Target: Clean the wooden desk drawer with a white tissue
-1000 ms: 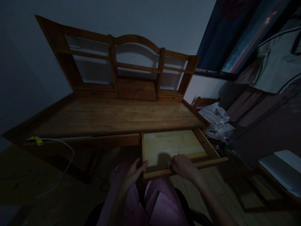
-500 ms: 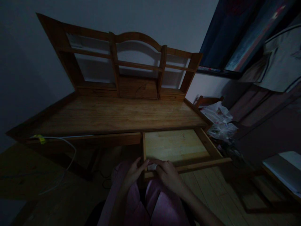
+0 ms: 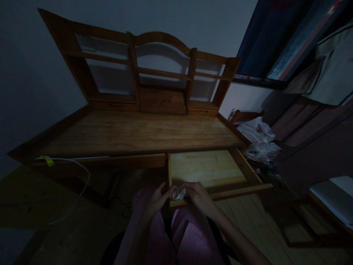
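A wooden drawer (image 3: 209, 169) is pulled out from the desk over my lap, its bare pale bottom showing. In its near left corner lies a crumpled white tissue or cloth (image 3: 179, 193); I cannot tell which. My right hand (image 3: 199, 195) reaches over the drawer front, with its curled fingers closed on this white piece. At the drawer's left side is my left hand (image 3: 157, 201), its thumb and fingers apart. The thumb tip touches the corner beside the white piece, and its lower fingers are in shadow.
The wooden desk (image 3: 154, 130) carries a shelf unit (image 3: 162, 71) along the wall. A white cable (image 3: 87, 180) with a yellow tag hangs off its left front edge. Plastic bags (image 3: 257, 130) sit on a chair at right. A low table (image 3: 332, 200) stands at far right.
My right fingers have drawn back and curled, and more of the white piece now shows, crumpled. My left hand is almost unmoved. The view has shifted slightly.
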Demonstrator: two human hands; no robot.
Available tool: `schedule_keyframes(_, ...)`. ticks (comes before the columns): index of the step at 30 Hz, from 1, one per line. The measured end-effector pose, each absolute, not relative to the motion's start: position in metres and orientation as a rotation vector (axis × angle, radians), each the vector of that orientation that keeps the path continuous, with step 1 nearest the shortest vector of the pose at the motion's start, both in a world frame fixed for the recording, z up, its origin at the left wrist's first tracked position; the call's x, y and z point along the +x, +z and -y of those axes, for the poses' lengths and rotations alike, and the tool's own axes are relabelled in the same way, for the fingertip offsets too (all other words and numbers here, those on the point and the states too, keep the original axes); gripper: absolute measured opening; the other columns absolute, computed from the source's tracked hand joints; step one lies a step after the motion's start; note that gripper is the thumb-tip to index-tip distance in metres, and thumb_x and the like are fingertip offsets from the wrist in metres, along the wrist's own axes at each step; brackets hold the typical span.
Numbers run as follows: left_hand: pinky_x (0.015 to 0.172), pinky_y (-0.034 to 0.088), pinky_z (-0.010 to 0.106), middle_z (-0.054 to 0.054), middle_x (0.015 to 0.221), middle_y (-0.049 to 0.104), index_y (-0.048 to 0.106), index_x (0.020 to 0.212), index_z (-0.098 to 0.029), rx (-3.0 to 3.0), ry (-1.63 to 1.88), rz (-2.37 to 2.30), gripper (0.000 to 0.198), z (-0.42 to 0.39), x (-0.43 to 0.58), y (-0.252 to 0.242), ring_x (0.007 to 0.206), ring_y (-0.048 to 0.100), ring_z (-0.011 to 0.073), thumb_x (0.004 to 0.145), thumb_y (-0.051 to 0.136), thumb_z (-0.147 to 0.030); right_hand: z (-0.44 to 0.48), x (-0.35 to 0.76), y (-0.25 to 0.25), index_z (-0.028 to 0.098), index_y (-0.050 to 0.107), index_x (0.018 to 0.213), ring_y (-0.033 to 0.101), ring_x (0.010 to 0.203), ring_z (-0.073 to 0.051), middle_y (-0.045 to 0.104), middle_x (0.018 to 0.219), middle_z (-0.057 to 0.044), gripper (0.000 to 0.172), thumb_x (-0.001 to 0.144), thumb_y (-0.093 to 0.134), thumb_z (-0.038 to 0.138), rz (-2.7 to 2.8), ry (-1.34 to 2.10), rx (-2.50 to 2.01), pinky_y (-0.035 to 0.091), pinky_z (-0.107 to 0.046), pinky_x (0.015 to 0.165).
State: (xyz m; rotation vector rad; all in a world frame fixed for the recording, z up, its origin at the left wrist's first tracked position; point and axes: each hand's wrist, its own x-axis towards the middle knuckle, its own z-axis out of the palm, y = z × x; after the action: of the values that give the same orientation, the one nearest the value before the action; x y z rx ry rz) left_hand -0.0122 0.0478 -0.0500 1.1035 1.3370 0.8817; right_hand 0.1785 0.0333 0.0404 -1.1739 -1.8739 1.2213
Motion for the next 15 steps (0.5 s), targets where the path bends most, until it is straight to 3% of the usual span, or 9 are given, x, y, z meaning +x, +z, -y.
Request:
schedule_keyframes(5, 0.094, 0.055, 0.028, 0.011, 0.119, 0.077, 0.07, 0.119, -0.014, 0.981, 0.908, -1.421, 0.047, -0.044, -0.011, -0.037, 0.114, 0.071, 0.0246, 0.077, 0.078, -0.036, -0.05, 0.193, 0.045, 0.021, 0.079, 0.086, 0.065, 0.077, -0.017, 0.073, 0.081, 0.0, 0.039, 0.084, 0.04, 0.018, 2.042, 1.202, -1.185, 0.043, -0.027, 0.074)
schedule_keyframes(11, 0.091, 0.056, 0.025, 0.01, 0.115, 0.078, 0.069, 0.121, -0.013, 0.93, 0.856, -1.421, 0.039, -0.044, -0.009, -0.028, 0.111, 0.073, 0.0219, 0.085, 0.072, -0.029, -0.056, 0.229, 0.054, 0.019, 0.076, 0.083, 0.064, 0.076, -0.017, 0.071, 0.078, -0.002, 0.038, 0.086, 0.038, 0.019, 2.146, 1.15, -1.291, 0.041, -0.027, 0.071)
schedule_keyframes(15, 0.09, 0.056, 0.025, 0.01, 0.115, 0.079, 0.072, 0.116, -0.015, 0.979, 0.859, -1.472, 0.035, -0.042, -0.01, -0.018, 0.109, 0.073, 0.0223, 0.083, 0.074, -0.028, -0.057, 0.261, 0.056, 0.018, 0.075, 0.085, 0.063, 0.076, -0.018, 0.07, 0.077, -0.002, 0.038, 0.09, 0.038, 0.023, 2.166, 1.133, -1.379, 0.041, -0.027, 0.072)
